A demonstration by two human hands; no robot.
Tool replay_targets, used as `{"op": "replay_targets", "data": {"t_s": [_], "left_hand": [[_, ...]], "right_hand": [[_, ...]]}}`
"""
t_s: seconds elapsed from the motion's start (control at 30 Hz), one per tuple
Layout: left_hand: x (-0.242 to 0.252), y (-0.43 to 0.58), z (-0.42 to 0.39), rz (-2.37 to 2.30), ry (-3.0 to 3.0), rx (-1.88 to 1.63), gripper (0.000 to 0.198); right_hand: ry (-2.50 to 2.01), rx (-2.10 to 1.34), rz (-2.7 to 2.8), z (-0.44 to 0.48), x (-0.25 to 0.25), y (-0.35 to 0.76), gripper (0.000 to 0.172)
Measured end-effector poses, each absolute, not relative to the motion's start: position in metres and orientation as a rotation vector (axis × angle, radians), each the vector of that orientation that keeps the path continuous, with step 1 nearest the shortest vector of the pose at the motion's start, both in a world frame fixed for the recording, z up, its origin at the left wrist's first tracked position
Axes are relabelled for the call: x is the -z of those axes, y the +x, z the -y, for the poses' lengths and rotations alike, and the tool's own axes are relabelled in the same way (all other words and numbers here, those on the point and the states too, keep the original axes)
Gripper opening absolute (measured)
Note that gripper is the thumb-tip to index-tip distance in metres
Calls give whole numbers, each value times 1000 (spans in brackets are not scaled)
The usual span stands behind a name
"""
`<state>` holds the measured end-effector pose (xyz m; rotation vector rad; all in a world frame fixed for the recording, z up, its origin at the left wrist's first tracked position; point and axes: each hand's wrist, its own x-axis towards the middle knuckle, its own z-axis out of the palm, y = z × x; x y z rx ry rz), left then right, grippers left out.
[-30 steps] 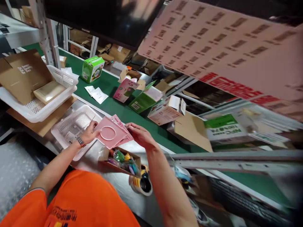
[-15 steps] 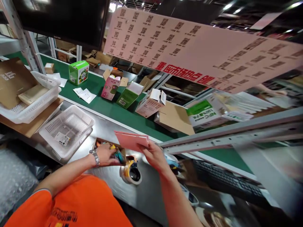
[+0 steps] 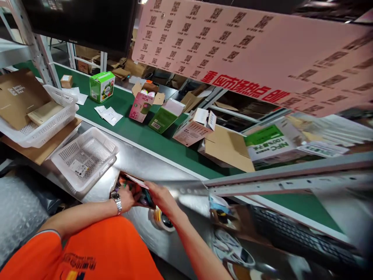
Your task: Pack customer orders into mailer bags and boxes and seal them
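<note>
A small cardboard box [image 3: 115, 182] with colourful packets inside sits in front of me on the metal bench. Over its near side reaches my left hand [image 3: 126, 199], wearing a metal watch; the fingers are stretched down among the contents, their tips partly hidden. My right hand [image 3: 159, 196] is closed on a thin pink card [image 3: 135, 180], seen nearly edge-on along the far side of the box opening. Beside the box, partly behind my right forearm, is a roll of tape [image 3: 159, 219].
A white perforated basket [image 3: 87, 155] stands left of the box. Beyond it runs a green conveyor [image 3: 122, 132] carrying a green box [image 3: 101, 86], a pink box [image 3: 141, 107] and other cartons. A metal rail [image 3: 291, 179] and keyboard [image 3: 303, 233] are at right.
My right hand has brought the pink card down and left to the box, tilting it nearly edge-on. My left hand has shifted slightly left and down, staying at the box.
</note>
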<state>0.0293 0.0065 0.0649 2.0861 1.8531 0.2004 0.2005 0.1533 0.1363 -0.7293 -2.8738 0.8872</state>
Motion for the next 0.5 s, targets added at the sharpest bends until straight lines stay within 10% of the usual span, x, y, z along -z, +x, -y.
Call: {"op": "replay_targets", "data": {"t_s": [0.5], "left_hand": [[-54,27,-11,-1722,2150,-109,41]], "right_hand": [[-986,-885,3177,-164,-65,118,20]]}}
